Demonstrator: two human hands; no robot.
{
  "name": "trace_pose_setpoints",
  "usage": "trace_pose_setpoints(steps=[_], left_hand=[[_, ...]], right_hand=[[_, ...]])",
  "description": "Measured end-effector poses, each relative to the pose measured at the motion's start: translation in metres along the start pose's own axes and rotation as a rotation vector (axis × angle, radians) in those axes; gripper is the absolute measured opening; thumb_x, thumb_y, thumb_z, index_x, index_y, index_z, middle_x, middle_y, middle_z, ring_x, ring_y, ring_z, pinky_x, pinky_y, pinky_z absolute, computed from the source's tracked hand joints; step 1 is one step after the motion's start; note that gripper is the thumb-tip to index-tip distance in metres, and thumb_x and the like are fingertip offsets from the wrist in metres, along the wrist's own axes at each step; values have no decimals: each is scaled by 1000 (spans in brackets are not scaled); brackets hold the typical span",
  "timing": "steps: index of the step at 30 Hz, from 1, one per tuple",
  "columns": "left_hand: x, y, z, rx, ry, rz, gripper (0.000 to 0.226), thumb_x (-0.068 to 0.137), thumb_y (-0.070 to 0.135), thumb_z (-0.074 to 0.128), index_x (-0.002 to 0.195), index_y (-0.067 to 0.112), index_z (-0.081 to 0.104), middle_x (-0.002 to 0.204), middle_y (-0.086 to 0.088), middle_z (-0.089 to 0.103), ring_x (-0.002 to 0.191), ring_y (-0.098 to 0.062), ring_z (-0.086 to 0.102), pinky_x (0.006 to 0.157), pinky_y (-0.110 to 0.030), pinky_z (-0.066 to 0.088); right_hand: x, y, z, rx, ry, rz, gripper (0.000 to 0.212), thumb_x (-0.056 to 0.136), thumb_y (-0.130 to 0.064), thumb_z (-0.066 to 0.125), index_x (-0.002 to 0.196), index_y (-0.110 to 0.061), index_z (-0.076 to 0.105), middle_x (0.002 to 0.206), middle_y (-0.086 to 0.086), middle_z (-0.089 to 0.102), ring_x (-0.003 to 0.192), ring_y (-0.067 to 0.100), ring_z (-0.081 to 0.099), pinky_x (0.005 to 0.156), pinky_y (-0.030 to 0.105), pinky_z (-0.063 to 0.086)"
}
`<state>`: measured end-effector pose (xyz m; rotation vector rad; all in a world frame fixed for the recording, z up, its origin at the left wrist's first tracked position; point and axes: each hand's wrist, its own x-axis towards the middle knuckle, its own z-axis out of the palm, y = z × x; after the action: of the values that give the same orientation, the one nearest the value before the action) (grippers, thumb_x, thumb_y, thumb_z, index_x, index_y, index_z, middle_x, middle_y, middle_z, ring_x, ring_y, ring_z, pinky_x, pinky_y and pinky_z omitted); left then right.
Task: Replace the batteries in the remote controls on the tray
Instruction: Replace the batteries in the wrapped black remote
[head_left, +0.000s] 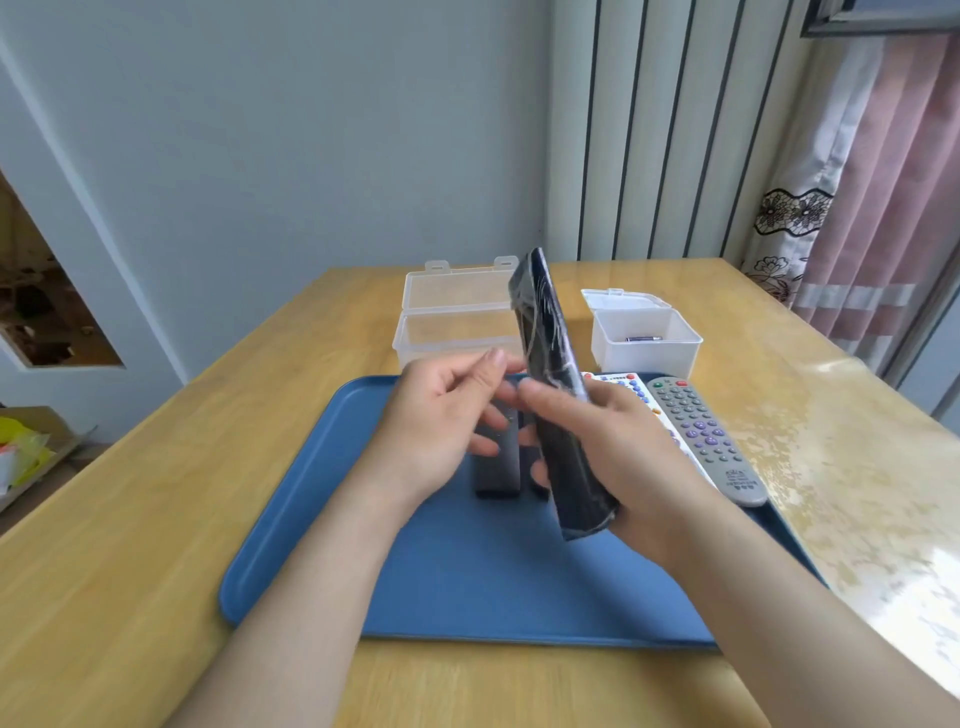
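Note:
My right hand (618, 447) grips a long black remote wrapped in clear film (550, 364), held tilted above the blue tray (467, 582). My left hand (441, 415) hovers just left of it with relaxed, slightly curled fingers and holds nothing. Under my hands a small black remote (498, 467) lies on the tray. At the tray's right side lie a grey remote with purple buttons (701, 436) and a white remote (631, 387), partly hidden by my right hand.
Two clear plastic boxes stand open behind the tray: a wide one (457, 332) at the back middle, and a smaller one (644, 343) at the right with a battery (643, 339) inside. The wooden table (156, 519) ends near a curtain on the right.

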<state>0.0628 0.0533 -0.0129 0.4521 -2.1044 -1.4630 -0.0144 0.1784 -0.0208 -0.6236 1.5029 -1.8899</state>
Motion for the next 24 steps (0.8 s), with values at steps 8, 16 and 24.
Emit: trace_pose_setpoints(steps=[8, 16, 24], left_hand=[[5, -35, -7, 1055, -159, -80, 36, 95, 13, 41, 125, 23, 58, 127, 5, 52, 120, -26, 43, 97, -38, 42], [2, -19, 2, 717, 145, 83, 35, 93, 12, 48, 123, 25, 61, 121, 8, 62, 114, -15, 52, 88, -22, 37], [-20, 13, 12, 44, -505, -162, 74, 86, 21, 70, 138, 48, 24, 86, -4, 74, 66, -24, 71, 64, -31, 56]], right_hand=[[2, -7, -12, 434, 84, 125, 33, 89, -32, 67, 105, -3, 69, 87, 16, 73, 82, 28, 74, 63, 37, 60], [6, -5, -20, 394, -61, 220, 34, 92, -20, 41, 103, -6, 70, 97, 11, 73, 88, 22, 72, 75, 35, 55], [14, 0, -26, 352, 31, 108, 51, 79, -11, 38, 127, -1, 54, 93, 16, 66, 83, 31, 65, 70, 41, 57]])
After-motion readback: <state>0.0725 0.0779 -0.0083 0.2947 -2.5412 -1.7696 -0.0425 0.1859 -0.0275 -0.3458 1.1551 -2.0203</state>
